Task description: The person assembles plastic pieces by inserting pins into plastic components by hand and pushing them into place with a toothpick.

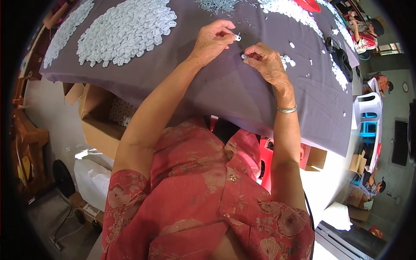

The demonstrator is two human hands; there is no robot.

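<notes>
My left hand (212, 42) is closed in a pinch above the cloth-covered table (225, 93), holding a small white plastic piece (238, 38) with a hole and a thin pin standing up from it. My right hand (268, 65), a bracelet on its wrist, pinches a small whitish round piece (244, 56); its exact shape is partly hidden by the fingers. The two pieces are apart. Beside the right hand lies a small heap of white discs (287, 61). Beyond the hands are scattered grey pins (216, 5). A big pile of white oval pieces (125, 32) spreads to the left.
More white pieces (288, 12) lie at the far right, near a red dish (307, 4) and a black object (341, 58). An open cardboard box (100, 132) stands below the table's left edge, close to a white plastic bag (92, 177). Other people sit at the right.
</notes>
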